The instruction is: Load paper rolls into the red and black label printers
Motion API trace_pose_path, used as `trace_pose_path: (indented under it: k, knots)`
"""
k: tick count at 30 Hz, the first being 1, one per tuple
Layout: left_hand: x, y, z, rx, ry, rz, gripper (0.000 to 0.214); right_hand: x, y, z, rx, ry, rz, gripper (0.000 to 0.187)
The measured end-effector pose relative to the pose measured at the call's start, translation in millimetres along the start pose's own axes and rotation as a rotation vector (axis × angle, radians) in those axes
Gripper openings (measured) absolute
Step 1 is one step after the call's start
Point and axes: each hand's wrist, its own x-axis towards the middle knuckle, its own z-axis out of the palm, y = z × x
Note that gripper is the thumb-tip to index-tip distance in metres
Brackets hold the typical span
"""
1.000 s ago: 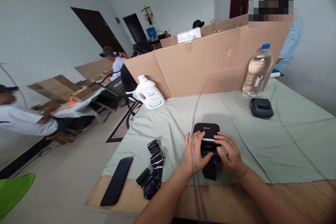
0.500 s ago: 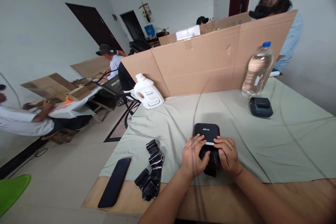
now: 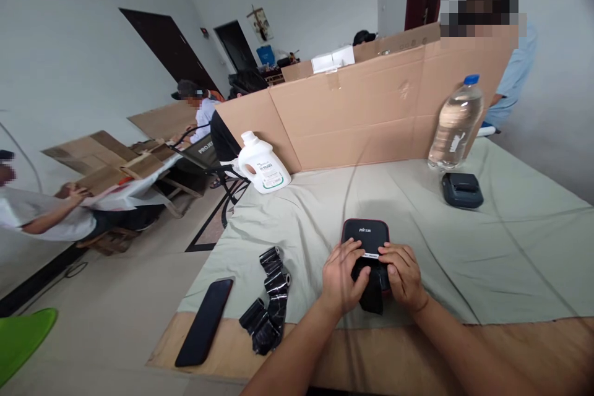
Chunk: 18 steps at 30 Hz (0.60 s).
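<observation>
Across the near half of the view a wooden table [image 3: 417, 352] is seen, most of it covered by a pale green cloth [image 3: 487, 247]. Along the far edge of the cloth a cardboard screen [image 3: 371, 111] is stood upright. Behind it a person in a light blue top is partly hidden, and other people are seated at tables well off to the left.

A water bottle [image 3: 455, 124] with a blue cap is set against the screen on the right, and a white jug [image 3: 262, 164] lies tilted against it on the left. A dark phone [image 3: 204, 322] is laid flat at the near left corner, half on the cloth and half on the wood. Just beside it, a loose pile of black paper rolls [image 3: 271, 297] is left lying, apart from both hands. A second small dark device [image 3: 461, 190] rests near the bottle.

At the middle of the cloth a black printer [image 3: 365, 235] is held at its near end. The left hand [image 3: 341, 278] and the right hand [image 3: 403, 275] are brought close together and clamped on it from either side, fingers on top and thumbs at the front.

As far as can be judged, the lid is already down. A black strip [image 3: 371, 300] is fed out between the thumbs and hangs over the near end. It is not yet torn off.
</observation>
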Motion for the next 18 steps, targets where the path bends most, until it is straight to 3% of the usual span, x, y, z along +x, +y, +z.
trace_pose_path:
  k: [2, 5, 8, 12, 18]
  knots:
    - [-6, -7, 1.1, -0.166, 0.075, -0.110, 0.032, -4, 0, 0, 0.036, -0.008, 0.010, 0.025]
    - [-16, -22, 5.7, -0.425, 0.213, -0.435, 0.045, -12, 4, 3, 0.075, 0.053, 0.110, 0.030]
    - [-22, -30, 9.8, -0.703, 0.082, -0.660, 0.057, -18, 13, 11, 0.060, 0.126, 0.383, 0.032]
    - [-24, -25, 4.9, -0.865, -0.131, -0.608, 0.062, -21, 23, 19, 0.053, -0.006, 0.602, 0.034]
    - [-29, -19, -11.7, -0.805, -0.177, -0.600, 0.069, -27, 19, 20, 0.088, -0.018, 0.604, 0.042]
